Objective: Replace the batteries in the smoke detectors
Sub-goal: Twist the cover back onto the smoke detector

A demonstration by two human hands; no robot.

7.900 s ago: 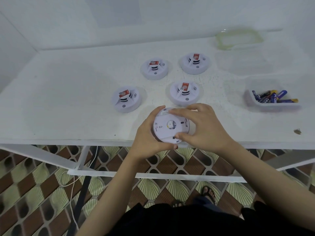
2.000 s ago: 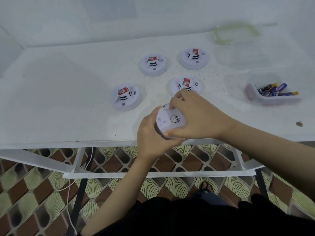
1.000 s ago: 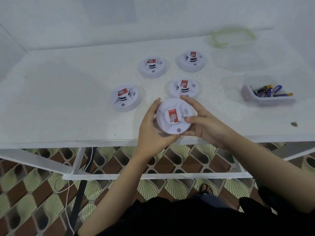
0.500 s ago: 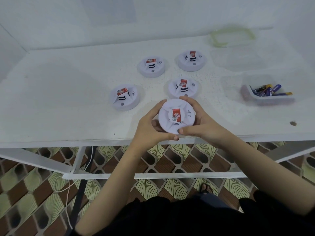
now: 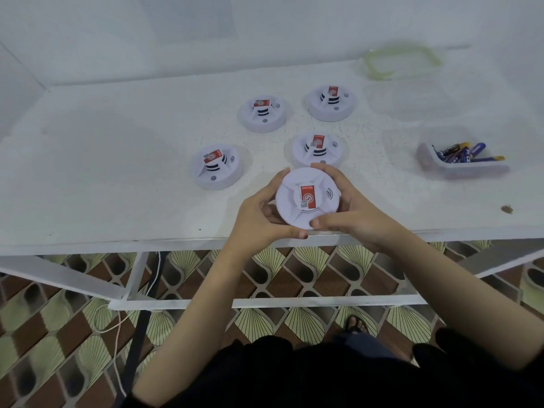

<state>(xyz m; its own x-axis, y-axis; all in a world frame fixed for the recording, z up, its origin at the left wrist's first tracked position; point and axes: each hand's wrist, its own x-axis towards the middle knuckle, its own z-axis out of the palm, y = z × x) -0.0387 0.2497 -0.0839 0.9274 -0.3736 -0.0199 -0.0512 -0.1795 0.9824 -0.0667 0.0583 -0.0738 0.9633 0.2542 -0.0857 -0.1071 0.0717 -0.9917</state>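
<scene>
Head cam: both hands wrap one detector (image 5: 307,198) at the table's (image 5: 103,178) near edge, left hand (image 5: 259,216) gripping its left rim, right hand (image 5: 350,210) its right. Four more detectors sit just beyond, battery tub (image 5: 462,166) well off right.

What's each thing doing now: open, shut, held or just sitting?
Held detector: sticker side up, gripped from both sides.
Left hand: grips detector's left rim.
Right hand: grips its right rim.
Other four detectors: sticker side up, resting on table.
Battery tub: open, batteries inside.
Lid: off, lying far back.
</scene>
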